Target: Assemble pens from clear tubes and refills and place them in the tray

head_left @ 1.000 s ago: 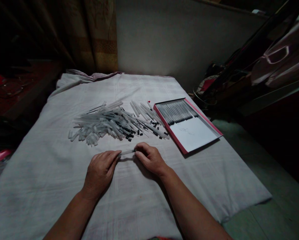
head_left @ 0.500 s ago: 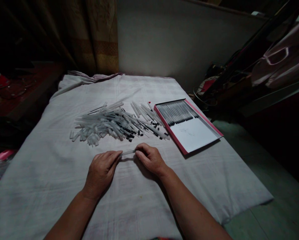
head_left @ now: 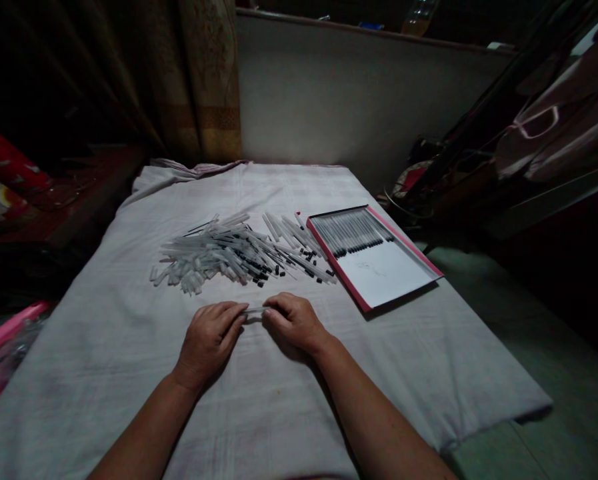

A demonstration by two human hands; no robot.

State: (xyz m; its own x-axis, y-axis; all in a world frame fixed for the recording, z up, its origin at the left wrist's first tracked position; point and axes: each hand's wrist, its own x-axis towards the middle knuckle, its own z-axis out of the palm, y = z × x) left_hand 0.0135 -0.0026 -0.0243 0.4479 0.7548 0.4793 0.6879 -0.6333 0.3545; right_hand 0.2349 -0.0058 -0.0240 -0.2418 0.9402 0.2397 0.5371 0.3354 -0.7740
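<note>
Between my two hands a thin, translucent pen (head_left: 255, 311) is held level, just above the cloth. My left hand (head_left: 213, 339) pinches its left end, and my right hand (head_left: 295, 321) grips the right end; both ends are hidden by fingers. Beyond them lies a loose pile of pen parts (head_left: 219, 253): clear barrels, caps, thin dark refills and small black plugs. To the right, a shallow red-edged box (head_left: 396, 283) holds a row of pens (head_left: 361, 230) side by side, their black ends toward me.
A pale checked cloth (head_left: 259, 413) covers the table. A patterned curtain (head_left: 213, 87) hangs behind at left, beside a grey wall (head_left: 339, 93). A pink plastic item (head_left: 3, 347) is at the lower left. Fabric (head_left: 539, 133) hangs at the right.
My hands have come slightly closer together, with less of the pen showing between them. The camera view has shifted a little. The pile and box look the same.
</note>
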